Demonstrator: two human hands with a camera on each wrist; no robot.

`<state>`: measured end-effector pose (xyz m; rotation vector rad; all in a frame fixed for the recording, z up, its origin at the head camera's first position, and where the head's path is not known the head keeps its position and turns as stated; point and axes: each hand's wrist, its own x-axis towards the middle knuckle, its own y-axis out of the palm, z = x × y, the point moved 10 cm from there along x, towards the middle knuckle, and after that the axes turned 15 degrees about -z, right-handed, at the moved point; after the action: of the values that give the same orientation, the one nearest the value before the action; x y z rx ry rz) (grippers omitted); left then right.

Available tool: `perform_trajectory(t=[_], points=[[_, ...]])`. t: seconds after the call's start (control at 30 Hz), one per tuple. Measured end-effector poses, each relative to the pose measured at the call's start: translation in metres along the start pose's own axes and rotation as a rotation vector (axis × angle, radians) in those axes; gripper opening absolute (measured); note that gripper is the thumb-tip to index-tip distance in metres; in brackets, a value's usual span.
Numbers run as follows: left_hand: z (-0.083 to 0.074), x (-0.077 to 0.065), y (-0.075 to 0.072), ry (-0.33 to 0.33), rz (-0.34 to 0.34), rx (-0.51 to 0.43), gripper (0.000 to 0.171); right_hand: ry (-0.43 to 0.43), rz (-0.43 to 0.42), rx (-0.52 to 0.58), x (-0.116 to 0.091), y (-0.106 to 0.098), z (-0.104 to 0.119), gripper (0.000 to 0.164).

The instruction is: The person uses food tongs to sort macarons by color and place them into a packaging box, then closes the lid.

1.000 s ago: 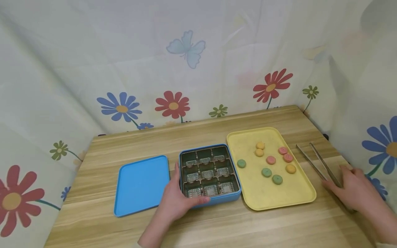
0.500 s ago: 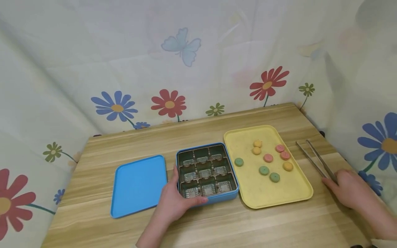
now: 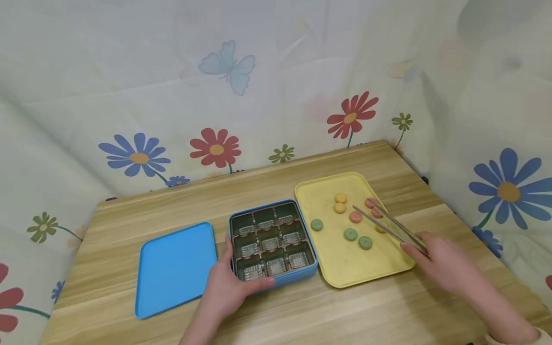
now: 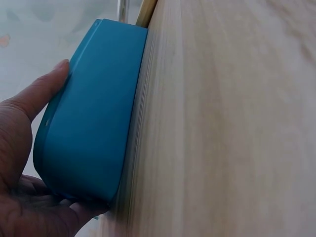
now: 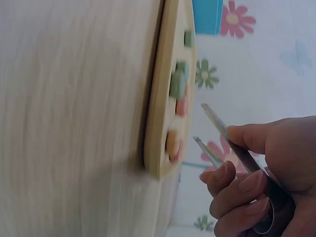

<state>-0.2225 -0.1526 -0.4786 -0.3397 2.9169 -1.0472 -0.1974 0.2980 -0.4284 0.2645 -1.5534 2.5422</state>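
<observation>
My left hand (image 3: 228, 285) holds the near left corner of a blue box (image 3: 297, 275), its thumb along the front and fingers at the left side. In the left wrist view the box (image 4: 96, 108) stands on the table. A dark plastic insert (image 3: 258, 235) with three rows of compartments lines it. My right hand (image 3: 440, 261) grips metal tongs (image 3: 384, 225), their arms apart and angled over a yellow tray (image 3: 358, 268). On that tray lie small macaron-like sweets: green (image 3: 350, 234), pink (image 3: 355, 217) and yellow (image 3: 340, 198). The tong arms partly cover some at the right edge.
A flat blue lid (image 3: 177, 268) lies left of the box. The tray stands close against the box's right side. A wooden table (image 3: 276, 321) carries everything, with a flower-printed white curtain (image 3: 276, 86) behind and at both sides.
My right hand has lifted the tongs from the table at the right and swung them left over the tray. The left hand stays on the box. The head view has turned slightly right.
</observation>
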Motion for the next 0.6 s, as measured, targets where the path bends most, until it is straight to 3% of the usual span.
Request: perform_trajectory(t=[0.23,0.6], points=[[0.002,0.0,0.0,-0.002,-0.002,-0.009,0.163,-0.044,0.029,-0.056,-0.006,0.016,0.011,0.037],[0.002,0.0,0.0,-0.015,-0.004,-0.018,0.163,-0.072,-0.004,-0.09,-0.006,0.015,0.014,0.033]])
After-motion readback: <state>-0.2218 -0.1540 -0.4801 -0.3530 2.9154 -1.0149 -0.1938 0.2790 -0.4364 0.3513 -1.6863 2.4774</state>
